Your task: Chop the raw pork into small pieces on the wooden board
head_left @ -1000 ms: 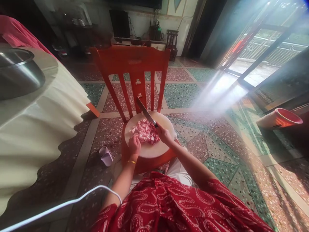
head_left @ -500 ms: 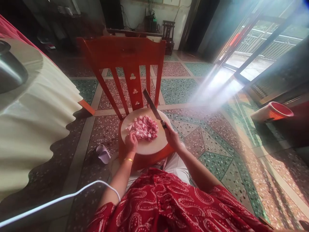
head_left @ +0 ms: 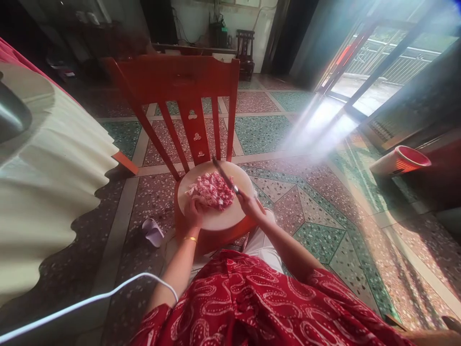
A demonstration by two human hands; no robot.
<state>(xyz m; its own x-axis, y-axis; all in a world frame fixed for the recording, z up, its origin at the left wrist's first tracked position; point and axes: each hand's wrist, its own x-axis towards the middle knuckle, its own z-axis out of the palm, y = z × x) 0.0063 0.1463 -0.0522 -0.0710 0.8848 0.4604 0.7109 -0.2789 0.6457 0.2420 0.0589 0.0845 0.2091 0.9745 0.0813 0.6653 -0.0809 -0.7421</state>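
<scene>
- Draping over the table at the far left, a cream tablecloth (head_left: 54,182) hangs in wavy folds, with the edge of a metal pot (head_left: 10,115) on top.
- On the floor near the chair leg lies a small pale purple cup (head_left: 153,231), tipped on its side.
- An orange wooden chair (head_left: 180,81) stands in the middle, and a round white cutting board (head_left: 219,218) rests on its seat.
- The left hand (head_left: 195,212), with a gold bangle at the wrist, rests on the near left part of the board, fingers curled against the pile's edge; it grips nothing.
- A pile of chopped pink meat (head_left: 212,190) sits on the board's middle.
- The right hand (head_left: 248,204) is closed around the handle of a knife (head_left: 224,175), whose blade slants down onto the pile's right side.
- Far right, a red basket (head_left: 401,163) lies on the tiled floor, well apart.
</scene>
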